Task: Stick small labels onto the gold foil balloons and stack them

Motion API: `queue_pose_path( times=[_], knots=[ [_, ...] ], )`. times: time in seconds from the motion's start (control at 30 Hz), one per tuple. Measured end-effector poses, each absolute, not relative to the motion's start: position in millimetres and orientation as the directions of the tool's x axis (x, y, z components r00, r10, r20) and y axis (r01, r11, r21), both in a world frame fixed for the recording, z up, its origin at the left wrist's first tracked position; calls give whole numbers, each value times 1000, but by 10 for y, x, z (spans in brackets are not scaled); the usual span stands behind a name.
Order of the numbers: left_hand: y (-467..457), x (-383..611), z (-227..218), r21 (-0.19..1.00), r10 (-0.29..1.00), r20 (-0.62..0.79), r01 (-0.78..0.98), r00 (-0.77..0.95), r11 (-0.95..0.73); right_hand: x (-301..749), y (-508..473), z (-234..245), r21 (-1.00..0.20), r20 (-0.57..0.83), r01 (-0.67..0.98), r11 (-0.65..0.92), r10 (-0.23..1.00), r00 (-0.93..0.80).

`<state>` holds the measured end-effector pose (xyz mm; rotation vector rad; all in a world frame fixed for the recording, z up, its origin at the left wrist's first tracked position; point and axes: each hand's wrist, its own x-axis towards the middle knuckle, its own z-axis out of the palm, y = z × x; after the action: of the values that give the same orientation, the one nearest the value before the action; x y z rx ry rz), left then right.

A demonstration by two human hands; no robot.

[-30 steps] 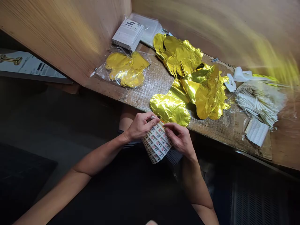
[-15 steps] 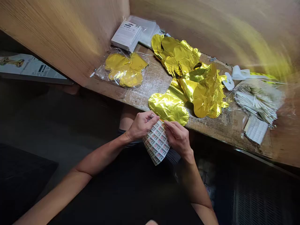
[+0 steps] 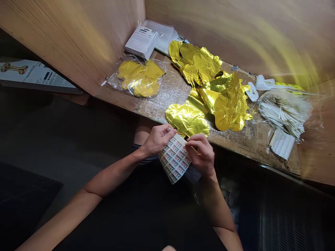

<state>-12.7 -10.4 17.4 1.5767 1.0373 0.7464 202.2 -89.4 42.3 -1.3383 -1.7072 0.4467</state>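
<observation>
My left hand [image 3: 156, 140] is closed on the top corner of a stack of small sticker sheets [image 3: 175, 159], held over my lap below the bench edge. Pinched at the sheet's upper right edge, my right hand [image 3: 202, 152] has its fingers curled; what they pinch is too small to name. A flat gold foil balloon [image 3: 187, 119] lies on the bench just beyond both hands.
A heap of gold foil balloons [image 3: 209, 83] covers the wooden bench [image 3: 170, 90]. A bagged gold balloon [image 3: 141, 77] lies at left, white packets [image 3: 142, 41] in the corner, and a bundle of white straws [image 3: 284, 111] with a paper slip [image 3: 282, 143] at right.
My right hand has curled and shifted slightly right at the sheet's edge. The left hand and sheets stay put.
</observation>
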Motion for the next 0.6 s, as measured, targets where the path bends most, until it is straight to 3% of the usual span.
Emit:
queue_pose_path(
  times=[0.1, 0.2, 0.27, 0.4, 0.5, 0.6],
  knots=[
    [-86, -227, 95, 882, 832, 101, 338, 546, -329, 2192, -703, 453, -861, 282, 478, 173, 945, 167],
    [56, -297, -15, 658, 654, 289, 351, 699, -666, 2277, -405, 405, -831, 110, 555, 35, 989, 103],
    [199, -304, -104, 511, 533, 312, 335, 786, -792, 2225, -238, 331, -783, 25, 621, 9, 1000, 17],
    [420, -272, -279, 404, 443, 251, 323, 861, -856, 2039, -120, 174, -530, -23, 847, 33, 998, -54],
    [465, -262, -349, 402, 444, 233, 330, 865, -854, 2035, -166, 129, -316, 57, 949, -15, 998, 34],
    [477, -274, -367, 428, 442, 245, 313, 863, -848, 2138, -189, 130, -249, 104, 968, 1, 994, 26]
  ],
)
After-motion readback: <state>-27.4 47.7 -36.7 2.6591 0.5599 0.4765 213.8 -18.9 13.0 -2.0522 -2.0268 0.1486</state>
